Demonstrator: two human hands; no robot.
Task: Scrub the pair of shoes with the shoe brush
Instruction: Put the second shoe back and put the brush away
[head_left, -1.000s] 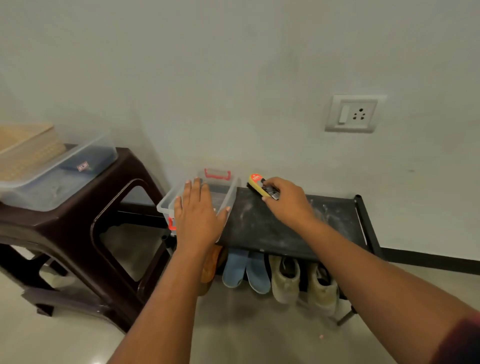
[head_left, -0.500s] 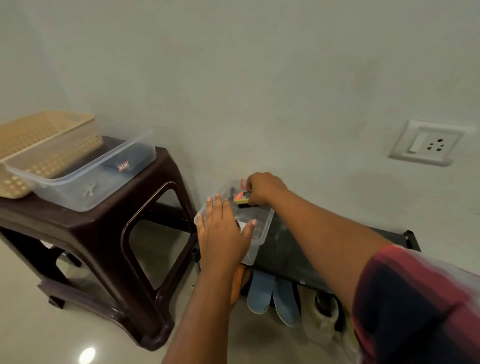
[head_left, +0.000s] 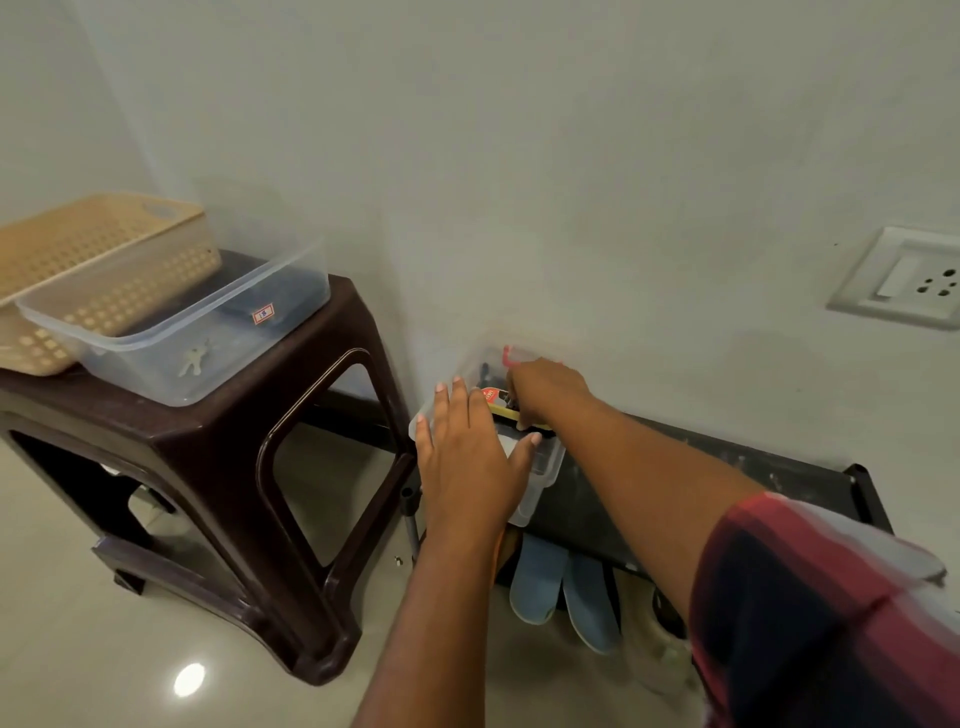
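The small clear plastic box (head_left: 548, 467) at the centre of the frame is shut in by the pale wall (head_left: 519, 208) just behind it and by the dark brown plastic stool (head_left: 218, 436) near its left, with a narrow gap between. The flat left hand (head_left: 467, 457) lies over its front part, and the right hand (head_left: 545, 389), gripping a yellow-backed shoe brush (head_left: 501, 408), fills the back. Free room is to the right, over the black shoe-rack top (head_left: 769, 467).

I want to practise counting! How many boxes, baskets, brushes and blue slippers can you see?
Boxes: 2
Basket: 1
Brush: 1
Blue slippers: 2
Total: 6
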